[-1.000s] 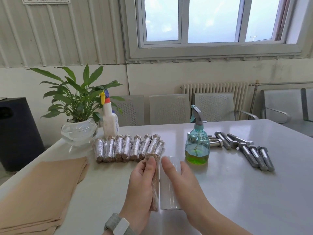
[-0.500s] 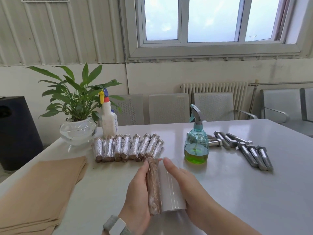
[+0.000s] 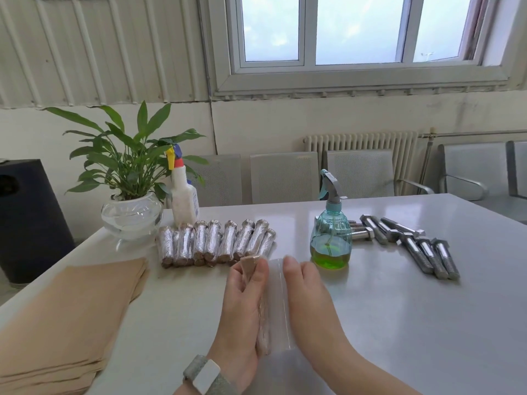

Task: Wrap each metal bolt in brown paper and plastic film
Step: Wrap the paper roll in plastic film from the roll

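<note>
Left hand (image 3: 242, 303) is gripping the paper-wrapped bolt (image 3: 263, 317) at table (image 3: 399, 323) 6 o'clock; right hand (image 3: 306, 297), fingers straight, is pressing the plastic film (image 3: 278, 303) (bare bolts (image 3: 422, 249) lying at 2 o'clock).

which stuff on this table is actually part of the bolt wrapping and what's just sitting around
Part of the job:
paper-wrapped bolt in left hand
plastic film under right hand
wrapped bolts
bare bolts
brown paper stack

Lying about:
green spray bottle
white spray bottle
potted plant
</note>
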